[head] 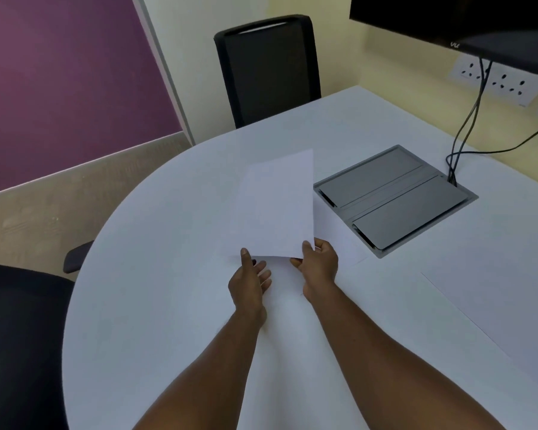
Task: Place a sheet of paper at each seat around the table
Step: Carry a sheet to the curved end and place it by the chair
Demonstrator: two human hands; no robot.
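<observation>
**Paper going round, seats still waiting**

Paper is being held up over the table, tilted with its far edge raised toward the back chair. Both hands are gripping its near edge: the left hand is pinching the near left corner, thumb on top and the other fingers spread loosely beneath, while the right hand is closing thumb over fingers on the near right corner. Neither hand is holding anything else.

Under and just right of the lifted sheet, more paper is lying flat beside the grey cable box; whether that is one sheet or a small stack I cannot tell, white on white. A further sheet is lying flat at the right edge of the table, and it looks to be already set out for a seat on that side, though no chair is showing there.

As for progress, I am judging it to be partway at best. One place seems served. The back chair is standing with bare tabletop in front of it, and the near-left chair likewise has nothing laid before it. The sheet in hand is probably heading for one of those two, most likely the back one given its tilt. So at least two seats are still waiting, and any beyond the frame I cannot speak for.
</observation>
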